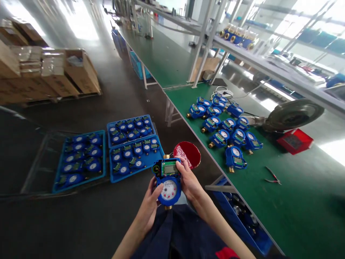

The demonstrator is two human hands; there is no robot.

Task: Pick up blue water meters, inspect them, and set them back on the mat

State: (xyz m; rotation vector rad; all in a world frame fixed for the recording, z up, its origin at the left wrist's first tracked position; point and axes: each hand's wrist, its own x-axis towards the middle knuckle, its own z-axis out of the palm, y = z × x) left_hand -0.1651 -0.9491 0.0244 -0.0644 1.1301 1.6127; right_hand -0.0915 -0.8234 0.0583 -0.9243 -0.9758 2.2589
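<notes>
Facing up, the blue meter (169,180) is gripped at its sides by the left hand (151,197) and the right hand (190,182) beside the green table (293,208), probably so that its round dial (170,190) and small screen (170,169) can be seen.

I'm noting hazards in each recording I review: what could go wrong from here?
The blue meter is held up beside the bench by the left hand and right hand alone, so a slip might drop it. Its display looks uncovered, with the right thumb at its edge; pressing hard could damage it. Several benchtop meters sit near the bench's edge and might get knocked off.
</notes>
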